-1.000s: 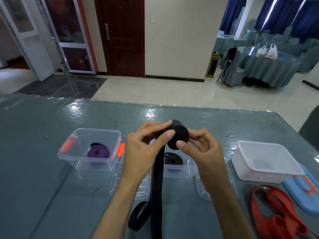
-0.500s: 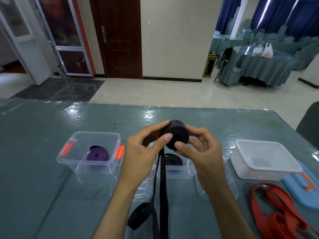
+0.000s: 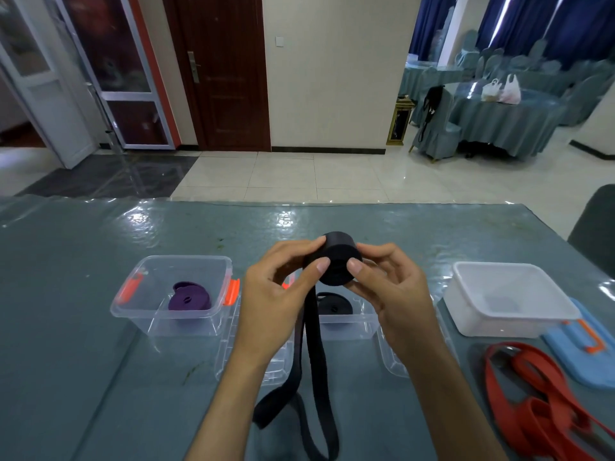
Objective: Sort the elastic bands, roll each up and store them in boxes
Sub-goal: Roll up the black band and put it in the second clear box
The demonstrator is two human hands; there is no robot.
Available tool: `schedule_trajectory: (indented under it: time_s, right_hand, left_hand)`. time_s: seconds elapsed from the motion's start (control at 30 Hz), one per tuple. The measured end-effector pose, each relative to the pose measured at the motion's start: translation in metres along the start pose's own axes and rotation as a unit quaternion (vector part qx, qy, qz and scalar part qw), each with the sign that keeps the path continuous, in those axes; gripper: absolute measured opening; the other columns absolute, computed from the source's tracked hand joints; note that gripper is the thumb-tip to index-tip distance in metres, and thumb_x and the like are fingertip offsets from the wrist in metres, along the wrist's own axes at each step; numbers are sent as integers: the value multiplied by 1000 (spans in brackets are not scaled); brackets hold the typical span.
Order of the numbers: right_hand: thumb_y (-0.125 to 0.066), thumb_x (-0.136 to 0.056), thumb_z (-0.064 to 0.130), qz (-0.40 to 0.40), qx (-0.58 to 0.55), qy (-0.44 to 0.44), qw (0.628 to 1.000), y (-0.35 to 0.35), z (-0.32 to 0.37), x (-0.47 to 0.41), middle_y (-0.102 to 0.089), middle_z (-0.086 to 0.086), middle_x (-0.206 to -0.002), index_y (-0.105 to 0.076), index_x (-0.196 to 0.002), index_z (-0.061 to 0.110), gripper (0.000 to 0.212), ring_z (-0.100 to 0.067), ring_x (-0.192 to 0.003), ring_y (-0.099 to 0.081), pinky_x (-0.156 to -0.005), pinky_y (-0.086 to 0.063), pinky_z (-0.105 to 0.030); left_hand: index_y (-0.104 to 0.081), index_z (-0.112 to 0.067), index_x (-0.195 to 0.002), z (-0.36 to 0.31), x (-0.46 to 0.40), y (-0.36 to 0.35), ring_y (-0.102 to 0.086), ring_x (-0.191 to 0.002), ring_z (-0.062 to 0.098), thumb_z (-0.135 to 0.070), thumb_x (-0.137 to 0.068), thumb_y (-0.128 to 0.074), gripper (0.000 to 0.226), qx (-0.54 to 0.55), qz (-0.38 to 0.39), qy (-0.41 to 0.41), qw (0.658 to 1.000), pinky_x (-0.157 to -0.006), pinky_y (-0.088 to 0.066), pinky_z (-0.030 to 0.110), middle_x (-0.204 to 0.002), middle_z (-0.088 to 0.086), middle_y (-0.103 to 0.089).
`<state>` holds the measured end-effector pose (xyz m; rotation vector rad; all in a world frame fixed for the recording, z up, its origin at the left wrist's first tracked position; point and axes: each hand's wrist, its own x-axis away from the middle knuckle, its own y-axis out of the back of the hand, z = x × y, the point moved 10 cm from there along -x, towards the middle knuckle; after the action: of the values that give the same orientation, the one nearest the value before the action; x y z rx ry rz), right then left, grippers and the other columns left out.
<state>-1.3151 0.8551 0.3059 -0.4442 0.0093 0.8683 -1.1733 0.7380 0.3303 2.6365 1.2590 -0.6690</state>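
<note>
both hands [image 3: 336,294] gripping black band roll [image 3: 337,261]

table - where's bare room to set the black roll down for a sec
The table is bare left of the purple-band box and along the far edge behind all the boxes. It is crowded between the hands: the black-band box, clear lids and the hanging tail. At near right lie red bands.

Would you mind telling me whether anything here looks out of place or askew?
Nothing stands out. Both hands hold the black roll; its tail hangs loose, and the red bands lie unrolled.
</note>
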Motion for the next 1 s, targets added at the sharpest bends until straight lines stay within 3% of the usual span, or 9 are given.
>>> schedule_trajectory:
  time_s: [0.2,0.37,0.47,0.6,0.7,0.8,1.0]
  right_hand:
    - [-89,-76,20,-13,30,-2,999,5,-1,-1,-79,-15,-108,-75,-101,20,28,-37,-102,-78,-78,-66,-37]
    - [-89,-79,24,-29,1,10,1000,6,-4,-1,-78,-11,-113,-74,-118,21,42,-35,-106,-77,-81,-65,-37]
    - [-89,-82,20,7,31,-3,999,1,-7,-3,-78,-12,-116,-75,-108,18,30,-36,-108,-77,-85,-66,-42]
    - [-93,-74,25,16,97,-19,995,1,-16,-5,-80,-13,-110,-70,-94,24,30,-35,-103,-78,-88,-65,-43]
    - [-97,-72,28,-20,42,-34,998,4,-22,-4,-78,-16,-112,-71,-108,25,44,-38,-103,-77,-82,-64,-36]
    - [-96,-73,27,-46,-20,-19,999,6,-15,-6,-77,-18,-114,-70,-122,28,56,-37,-105,-77,-82,-64,-33]
    - [-98,-71,33,29,1,-29,999,-11,-15,-4,-74,-16,-125,-63,-138,25,76,-37,-114,-75,-87,-65,-42]
  left_hand:
    - [-82,-13,-108,14,7,6,-76,-112,17,-21,-85,-82,25,52,-57,46,996,-95,-58,23,-113,1,-80]
    - [-79,-16,-123,22,4,1,-74,-116,17,-12,-90,-80,33,57,5,83,995,-99,-57,24,-119,2,-79]
    - [-79,-12,-118,19,2,8,-77,-109,18,-6,-87,-82,31,54,-6,79,995,-95,-59,24,-112,2,-82]
    - [-78,-4,-99,19,4,19,-80,-96,20,-5,-79,-88,23,69,-80,89,990,-84,-60,21,-97,7,-83]
    - [-80,-3,-95,20,4,18,-80,-100,18,-11,-75,-87,23,100,-79,95,987,-85,-59,18,-101,6,-83]
    - [-83,-8,-104,19,2,13,-77,-107,15,-15,-75,-84,29,98,-37,104,989,-90,-57,18,-111,4,-82]
    - [-82,-11,-107,-1,-3,14,-79,-102,18,-19,-79,-85,30,95,-50,61,992,-86,-59,19,-104,4,-83]
